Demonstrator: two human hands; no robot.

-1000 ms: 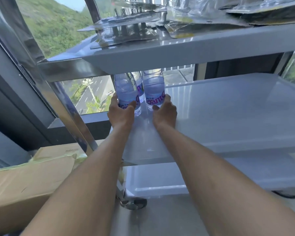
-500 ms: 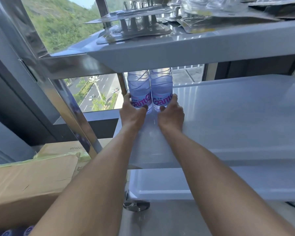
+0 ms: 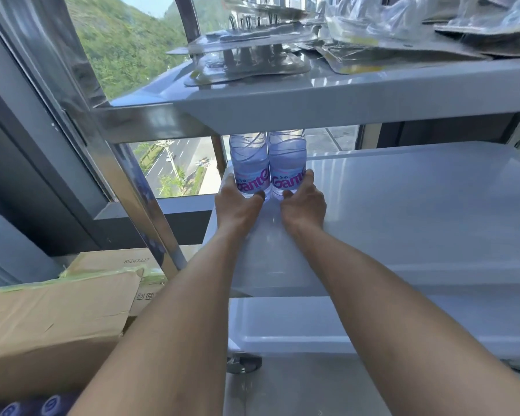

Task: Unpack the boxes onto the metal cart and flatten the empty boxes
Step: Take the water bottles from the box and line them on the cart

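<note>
Left hand [image 3: 237, 202] curled round the base of the left bottle [image 3: 249, 163], right hand [image 3: 303, 202] round the right bottle [image 3: 287, 162]. Both upright, touching, straight ahead at the middle shelf [image 3: 418, 211] far-left corner. Open box [image 3: 51, 319] low left, nearer the left arm.

Head camera looks forward and down, near the cart's middle shelf [image 3: 403, 211]

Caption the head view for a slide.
Left hand and right hand each grip a water bottle on the cart's middle shelf.
</note>
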